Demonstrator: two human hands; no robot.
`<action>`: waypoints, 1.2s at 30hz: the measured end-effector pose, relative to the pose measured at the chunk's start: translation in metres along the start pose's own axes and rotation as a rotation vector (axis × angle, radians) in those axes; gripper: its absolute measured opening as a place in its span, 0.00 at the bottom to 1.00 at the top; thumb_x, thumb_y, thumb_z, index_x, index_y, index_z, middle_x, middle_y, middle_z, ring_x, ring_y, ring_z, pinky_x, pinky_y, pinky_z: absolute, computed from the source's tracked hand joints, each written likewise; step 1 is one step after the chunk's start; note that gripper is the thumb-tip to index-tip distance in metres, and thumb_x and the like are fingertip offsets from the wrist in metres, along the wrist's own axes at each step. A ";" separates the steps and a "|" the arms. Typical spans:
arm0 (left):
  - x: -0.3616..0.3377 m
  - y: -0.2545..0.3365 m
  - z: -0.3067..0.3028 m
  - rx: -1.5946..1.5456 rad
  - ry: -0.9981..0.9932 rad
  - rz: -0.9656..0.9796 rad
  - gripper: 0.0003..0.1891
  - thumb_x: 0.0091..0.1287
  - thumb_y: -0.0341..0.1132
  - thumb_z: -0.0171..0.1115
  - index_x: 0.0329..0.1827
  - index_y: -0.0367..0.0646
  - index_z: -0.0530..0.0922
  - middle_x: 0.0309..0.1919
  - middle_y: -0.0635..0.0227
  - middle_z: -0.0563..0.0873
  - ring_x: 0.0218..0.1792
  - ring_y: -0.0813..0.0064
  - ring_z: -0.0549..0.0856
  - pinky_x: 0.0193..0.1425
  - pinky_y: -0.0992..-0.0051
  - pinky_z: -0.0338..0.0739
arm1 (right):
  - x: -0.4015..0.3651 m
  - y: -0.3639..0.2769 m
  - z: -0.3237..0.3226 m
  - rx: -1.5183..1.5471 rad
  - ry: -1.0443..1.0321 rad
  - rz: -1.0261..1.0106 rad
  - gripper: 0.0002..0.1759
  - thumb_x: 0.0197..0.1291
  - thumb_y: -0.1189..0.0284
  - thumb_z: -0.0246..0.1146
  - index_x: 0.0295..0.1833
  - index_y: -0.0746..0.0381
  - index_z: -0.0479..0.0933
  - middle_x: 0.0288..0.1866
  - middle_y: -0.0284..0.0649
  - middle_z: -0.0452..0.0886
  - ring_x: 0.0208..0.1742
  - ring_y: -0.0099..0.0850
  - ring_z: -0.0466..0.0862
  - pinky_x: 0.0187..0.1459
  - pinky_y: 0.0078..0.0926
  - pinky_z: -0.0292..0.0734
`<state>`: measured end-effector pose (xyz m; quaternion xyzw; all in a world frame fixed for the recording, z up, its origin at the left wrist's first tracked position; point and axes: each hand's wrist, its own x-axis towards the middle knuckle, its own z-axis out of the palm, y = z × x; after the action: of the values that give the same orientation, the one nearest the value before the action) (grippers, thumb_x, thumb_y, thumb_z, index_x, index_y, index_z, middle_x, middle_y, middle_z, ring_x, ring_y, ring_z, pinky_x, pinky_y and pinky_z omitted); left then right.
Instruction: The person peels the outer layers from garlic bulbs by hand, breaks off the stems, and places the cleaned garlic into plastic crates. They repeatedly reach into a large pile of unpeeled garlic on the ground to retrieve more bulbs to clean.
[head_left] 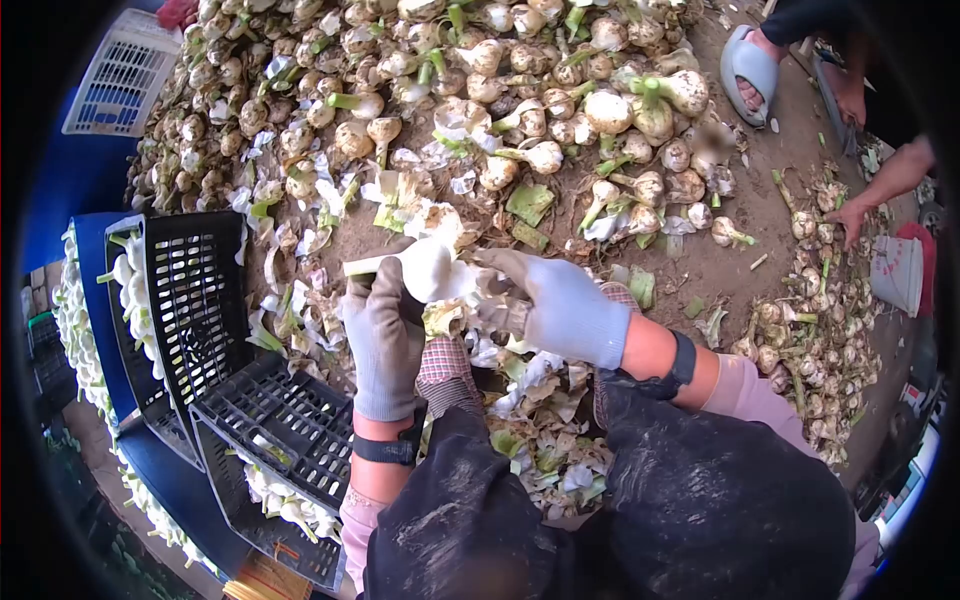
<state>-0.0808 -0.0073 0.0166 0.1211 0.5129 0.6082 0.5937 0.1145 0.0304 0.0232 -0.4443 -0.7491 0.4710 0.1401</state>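
A white peeled garlic bulb (428, 270) with a cut green stem pointing left is in front of me. My left hand (383, 335), in a grey-white glove, is closed on the bulb and its stem. To the right, my right hand (560, 305), gloved too, pinches loose brownish garlic skin (497, 311) beside the bulb. Peeled skins (545, 425) lie on the ground below my hands, between my checkered shoes.
Unpeeled garlic (480, 60) is heaped ahead. Black crates (200, 310) with white bulbs stand at left, and a white basket (121, 75) lies upper left. At right, a co-worker's hand (850, 218) reaches to garlic near a bucket (895, 272); a sandalled foot (750, 80) is above.
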 end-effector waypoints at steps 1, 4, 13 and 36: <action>-0.004 -0.006 0.012 0.029 0.005 -0.026 0.10 0.72 0.31 0.57 0.51 0.35 0.76 0.47 0.60 0.84 0.48 0.72 0.84 0.54 0.74 0.81 | 0.011 0.004 0.001 0.204 -0.097 0.104 0.20 0.64 0.62 0.63 0.55 0.64 0.77 0.40 0.49 0.84 0.43 0.43 0.86 0.44 0.33 0.79; 0.003 -0.006 -0.001 0.065 -0.004 0.119 0.10 0.70 0.29 0.58 0.53 0.37 0.76 0.49 0.61 0.83 0.48 0.70 0.84 0.55 0.72 0.81 | 0.010 0.005 -0.001 0.261 -0.219 0.072 0.15 0.61 0.63 0.61 0.47 0.63 0.79 0.35 0.52 0.83 0.40 0.46 0.85 0.42 0.37 0.79; 0.004 0.142 -0.060 -0.886 -0.472 0.287 0.31 0.73 0.46 0.49 0.74 0.38 0.59 0.71 0.50 0.65 0.68 0.51 0.70 0.69 0.57 0.70 | 0.020 0.078 -0.137 -0.924 0.828 0.037 0.27 0.57 0.68 0.62 0.63 0.62 0.70 0.41 0.42 0.82 0.43 0.36 0.80 0.44 0.39 0.77; -0.004 -0.027 0.015 0.806 -0.438 0.248 0.33 0.51 0.27 0.75 0.63 0.38 0.72 0.58 0.61 0.77 0.57 0.69 0.78 0.64 0.71 0.73 | 0.011 0.001 -0.022 0.536 -0.075 0.378 0.13 0.71 0.68 0.53 0.41 0.68 0.76 0.22 0.32 0.76 0.22 0.17 0.72 0.23 0.18 0.66</action>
<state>-0.0527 -0.0097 0.0044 0.5273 0.5525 0.3872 0.5165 0.1227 0.0522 0.0314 -0.5051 -0.5077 0.6849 0.1346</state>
